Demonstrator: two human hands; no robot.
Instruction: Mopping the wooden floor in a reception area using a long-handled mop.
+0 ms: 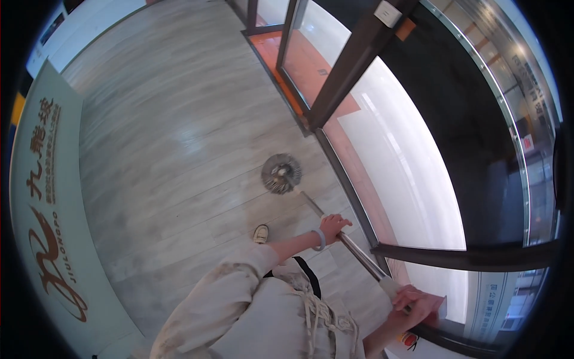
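Note:
A round-headed mop (362,256) with grey strands slants across the view. Its head (274,179) is spread on the floor ahead of me, and its metal pole runs back toward my lower right. My left hand (335,225), with a pale band at the wrist, is closed round the middle of the pole. Higher on the pole, near its pale grip, my right hand (412,306) is wrapped round the handle end. Part of the pole is covered by my fingers.
Light wood-look floor (161,143) spreads ahead and left. Dark-framed glass panels (347,179) stand close along my right, with an orange strip (272,57) at a farther opening. A pale lettered panel (66,113) rises at the left. My shoe (260,234) is near the mop head.

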